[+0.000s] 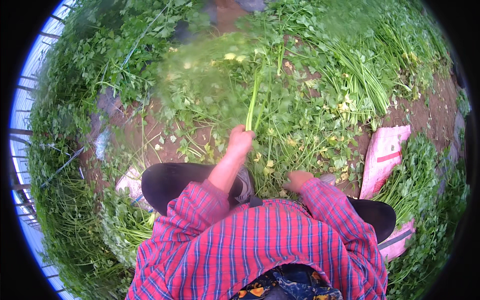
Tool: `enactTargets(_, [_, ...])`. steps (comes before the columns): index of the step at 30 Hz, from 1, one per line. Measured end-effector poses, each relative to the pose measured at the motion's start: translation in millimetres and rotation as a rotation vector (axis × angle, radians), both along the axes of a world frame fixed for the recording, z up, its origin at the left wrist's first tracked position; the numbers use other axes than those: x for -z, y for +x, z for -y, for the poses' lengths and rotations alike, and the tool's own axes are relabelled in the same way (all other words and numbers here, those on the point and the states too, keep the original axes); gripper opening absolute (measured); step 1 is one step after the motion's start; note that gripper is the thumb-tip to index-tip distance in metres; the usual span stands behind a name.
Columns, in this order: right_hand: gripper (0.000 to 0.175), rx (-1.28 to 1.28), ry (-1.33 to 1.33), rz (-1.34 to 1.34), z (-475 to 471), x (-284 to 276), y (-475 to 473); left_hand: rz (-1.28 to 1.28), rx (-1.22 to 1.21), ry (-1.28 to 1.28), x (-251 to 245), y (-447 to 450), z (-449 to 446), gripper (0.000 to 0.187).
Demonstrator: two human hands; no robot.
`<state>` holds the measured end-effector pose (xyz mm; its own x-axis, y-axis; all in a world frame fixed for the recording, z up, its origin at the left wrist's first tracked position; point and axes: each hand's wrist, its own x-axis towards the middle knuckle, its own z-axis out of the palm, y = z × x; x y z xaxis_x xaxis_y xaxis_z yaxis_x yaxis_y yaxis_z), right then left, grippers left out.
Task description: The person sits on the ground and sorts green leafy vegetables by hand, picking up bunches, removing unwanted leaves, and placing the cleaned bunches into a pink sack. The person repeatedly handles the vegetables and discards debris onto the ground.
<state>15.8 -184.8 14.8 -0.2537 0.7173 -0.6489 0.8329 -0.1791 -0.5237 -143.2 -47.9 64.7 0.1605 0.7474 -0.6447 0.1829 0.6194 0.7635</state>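
My left hand point(240, 140) grips a pale green celery stalk point(253, 99) near its lower end, and the stalk points away from me with its leafy top blurred. Close to my lap, my right hand point(299, 180) hangs low over loose celery stems and leaves point(285, 153). Its fingers are partly hidden and blurred, so whether they hold anything is unclear. Scattered greens, some of them yellowed, cover the ground between and beyond my shoes.
A bundle of celery point(365, 84) lies at the upper right. Pink woven sacking point(384, 161) sits by my right knee, with cut celery point(410, 183) beside it. Crumpled plastic point(102, 144) and string point(71, 165) lie at left, near dense greenery point(60, 123). Bare soil point(146, 131) shows in patches.
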Motion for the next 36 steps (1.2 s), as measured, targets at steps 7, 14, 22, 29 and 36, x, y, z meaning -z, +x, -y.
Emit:
enactTargets(7, [0.086,1.346,-0.536,-1.737,-71.2,-19.9,-20.2,-0.349,0.564,0.706,-49.1,-28.1,50.8,0.033])
enactTargets(14, [0.065,1.6,-0.035,-1.602,-159.0,-68.9,-16.1,-0.589,0.736,0.661,-105.4,-96.0,86.6,0.05])
enactTargets(22, [0.057,-0.09,0.345,-1.477,-191.3,-323.7,-260.1,-0.642,-0.548,1.165,-123.7,-214.0,119.9,0.06])
enactTargets(29, [0.062,-0.678,0.435,-1.029,-164.9,-252.8,-311.5,-0.222,-1.522,0.616,-49.7,-313.0,231.1,0.023])
enactTargets(36, [0.05,0.273,0.057,-0.473,-264.1,-61.6,-115.4,-0.09,-1.699,-0.173,63.0,-359.8,310.7,0.017])
